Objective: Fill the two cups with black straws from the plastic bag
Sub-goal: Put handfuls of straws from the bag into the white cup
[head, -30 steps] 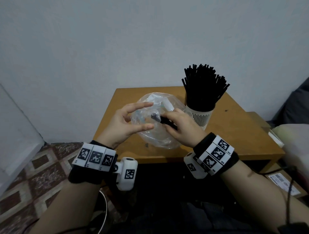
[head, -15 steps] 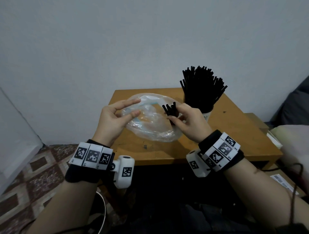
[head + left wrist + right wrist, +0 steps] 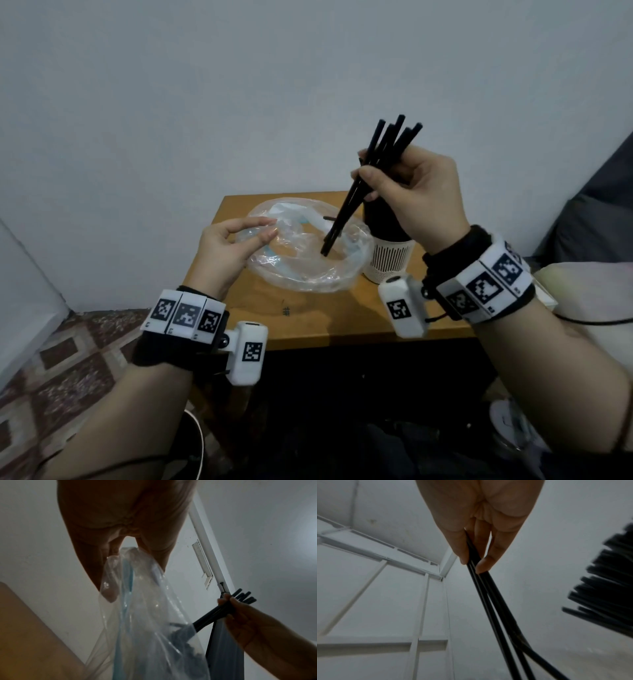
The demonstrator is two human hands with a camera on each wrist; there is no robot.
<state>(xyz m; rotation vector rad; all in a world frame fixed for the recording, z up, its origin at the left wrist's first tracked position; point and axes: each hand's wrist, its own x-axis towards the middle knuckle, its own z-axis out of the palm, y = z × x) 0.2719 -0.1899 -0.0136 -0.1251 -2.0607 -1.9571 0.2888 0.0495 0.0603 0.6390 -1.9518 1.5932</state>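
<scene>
My right hand point(image 3: 383, 178) is raised above the table and pinches a small bundle of black straws point(image 3: 363, 181), whose lower ends still dip into the mouth of the clear plastic bag point(image 3: 308, 270). My left hand point(image 3: 255, 233) pinches the bag's rim at its left side and holds it up. Behind my right hand stands a white ribbed cup point(image 3: 388, 260) packed with black straws; most of those are hidden by the hand. In the right wrist view the pinched straws point(image 3: 489, 601) run down from my fingers. The left wrist view shows the bag point(image 3: 145, 615) hanging from my fingers. Only one cup is in view.
The small wooden table point(image 3: 342, 318) stands against a pale wall. Patterned floor tiles point(image 3: 68, 359) lie to the left, and a dark cushion with a pale object is at the right edge. A cable runs off the right wrist.
My right hand has risen well above the table, drawing the straw bundle up out of the bag. My left hand keeps its pinch on the bag's rim.
</scene>
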